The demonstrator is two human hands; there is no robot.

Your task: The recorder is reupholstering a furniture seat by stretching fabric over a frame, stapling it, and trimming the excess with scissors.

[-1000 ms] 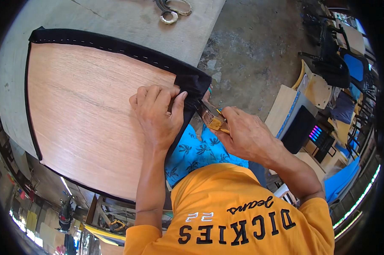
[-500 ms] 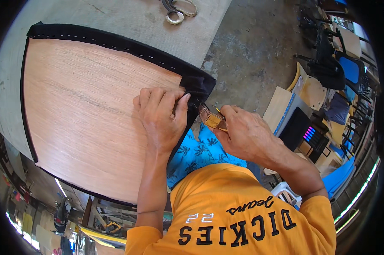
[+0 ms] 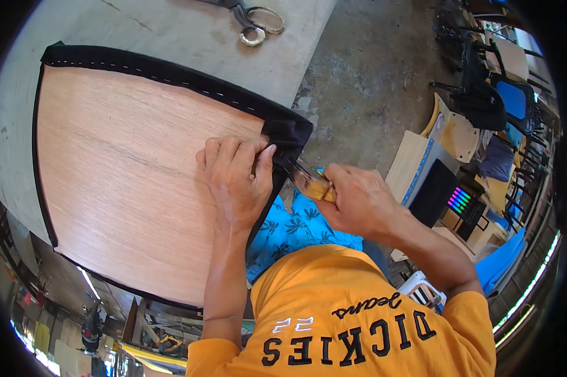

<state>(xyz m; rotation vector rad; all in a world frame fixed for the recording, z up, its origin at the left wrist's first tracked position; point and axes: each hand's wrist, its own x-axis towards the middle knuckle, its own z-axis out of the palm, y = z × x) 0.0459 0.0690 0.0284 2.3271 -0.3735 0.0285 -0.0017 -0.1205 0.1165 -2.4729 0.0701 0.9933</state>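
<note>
Note dark-handled scissors (image 3: 244,22) lying on pale tabletop (image 3: 283,63). To right, see stained concrete floor (image 3: 371,69), blue-and-black chair (image 3: 510,100), glowing pink-to-blue bars (image 3: 459,200), blue sheeting (image 3: 502,259) lower down.

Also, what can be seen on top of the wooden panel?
Black fabric is folded over the upper edge of the wooden panel, with short pale staples or stitches. The left hand presses near its upper right corner. Wood beneath both is covered and cannot be seen.

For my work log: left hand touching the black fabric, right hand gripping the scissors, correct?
Not quite: the right hand grips a metal-and-yellow hand tool; the scissors lie on the table, as the head view shows. The left hand is touching the black fabric.
</note>
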